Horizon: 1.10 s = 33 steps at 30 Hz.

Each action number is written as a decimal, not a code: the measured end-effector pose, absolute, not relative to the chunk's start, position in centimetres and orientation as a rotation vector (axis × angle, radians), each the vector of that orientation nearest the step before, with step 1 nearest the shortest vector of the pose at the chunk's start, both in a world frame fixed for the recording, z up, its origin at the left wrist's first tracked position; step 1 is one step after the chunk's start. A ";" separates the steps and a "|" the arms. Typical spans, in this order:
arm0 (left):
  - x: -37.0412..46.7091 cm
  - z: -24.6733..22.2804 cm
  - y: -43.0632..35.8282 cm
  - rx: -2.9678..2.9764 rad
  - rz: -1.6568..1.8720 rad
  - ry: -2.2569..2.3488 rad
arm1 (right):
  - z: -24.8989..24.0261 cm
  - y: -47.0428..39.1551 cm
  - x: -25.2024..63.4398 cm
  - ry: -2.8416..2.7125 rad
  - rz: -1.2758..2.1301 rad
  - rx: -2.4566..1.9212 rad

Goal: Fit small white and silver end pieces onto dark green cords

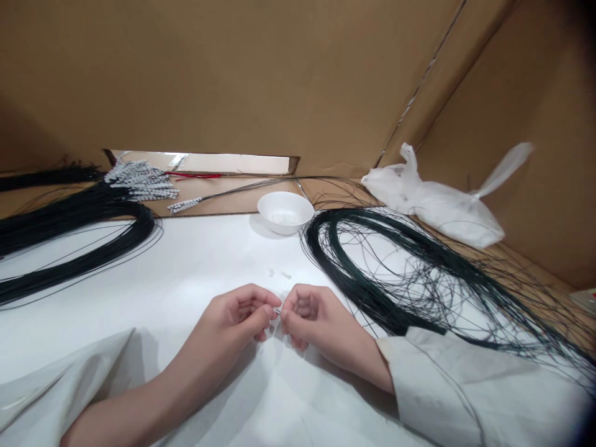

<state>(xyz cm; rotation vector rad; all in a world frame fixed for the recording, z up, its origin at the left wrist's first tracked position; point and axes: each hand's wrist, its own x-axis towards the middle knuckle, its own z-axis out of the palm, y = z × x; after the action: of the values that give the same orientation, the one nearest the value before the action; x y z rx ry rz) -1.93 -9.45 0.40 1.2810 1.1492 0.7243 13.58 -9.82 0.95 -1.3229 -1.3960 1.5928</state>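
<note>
Pinching something tiny between my fingertips, I have my left hand [239, 313] and right hand [310, 316] curled nearly closed and meeting at a thin wire [278, 311], low on the bench [209, 267] so my wrists can rest steady. Loose beads [278, 273] lie just beyond my hands, the bowl [285, 212] farther out, and the wire coil [372, 273] sits beside my right hand within easy reach.

White table [200, 279], bowl [285, 212], wire bundles [372, 267]

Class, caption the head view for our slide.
Both hands pinch a tiny piece between dark wire bundles, a white bowl behind.
</note>
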 end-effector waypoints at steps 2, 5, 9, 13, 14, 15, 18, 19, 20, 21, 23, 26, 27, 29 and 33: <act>-2.0 0.4 -9.4 1.291 0.727 1.138 | 1.0 -9.8 13.6 -1.395 1.592 -1.326; -2.0 0.5 -9.4 1.275 0.720 1.142 | 1.0 -9.8 13.6 -1.401 1.587 -1.333; -2.0 0.5 -9.4 1.264 0.710 1.136 | 0.8 -9.8 13.6 -1.413 1.592 -1.317; -1.8 0.4 -9.3 1.249 0.708 1.133 | 0.8 -9.9 13.6 -1.419 1.587 -1.324; -1.8 0.4 -9.3 1.244 0.706 1.136 | 0.8 -9.9 13.6 -1.421 1.585 -1.325; -1.8 0.3 -9.3 1.241 0.707 1.138 | 0.8 -10.0 13.6 -1.421 1.584 -1.324; -1.9 0.3 -9.3 1.235 0.715 1.135 | 0.7 -10.0 13.7 -1.422 1.585 -1.312; -1.9 0.3 -9.3 1.234 0.713 1.134 | 0.7 -10.0 13.7 -1.421 1.584 -1.309; -2.0 0.4 -9.3 1.234 0.713 1.135 | 0.7 -10.0 13.7 -1.419 1.584 -1.307; -2.0 0.4 -9.4 1.234 0.710 1.134 | 0.7 -10.0 13.7 -1.415 1.584 -1.309; -2.0 0.4 -9.4 1.231 0.704 1.132 | 0.8 -9.9 13.7 -1.407 1.587 -1.314; -2.0 0.4 -9.4 1.232 0.702 1.129 | 0.8 -9.9 13.7 -1.404 1.592 -1.318; -2.0 0.4 -9.4 1.236 0.699 1.126 | 0.8 -9.9 13.7 -1.406 1.593 -1.316; -2.0 0.4 -9.4 1.249 0.697 1.124 | 0.8 -9.9 13.7 -1.418 1.591 -1.309; -1.9 0.6 -9.4 1.288 0.688 1.135 | 0.7 -9.9 13.7 -1.436 1.583 -1.318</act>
<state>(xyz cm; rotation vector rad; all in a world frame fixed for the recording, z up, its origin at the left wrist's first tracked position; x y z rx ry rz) -1.92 -9.39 0.56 1.2881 1.1349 0.6878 13.68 -9.90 0.71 -1.3176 -1.4364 1.5830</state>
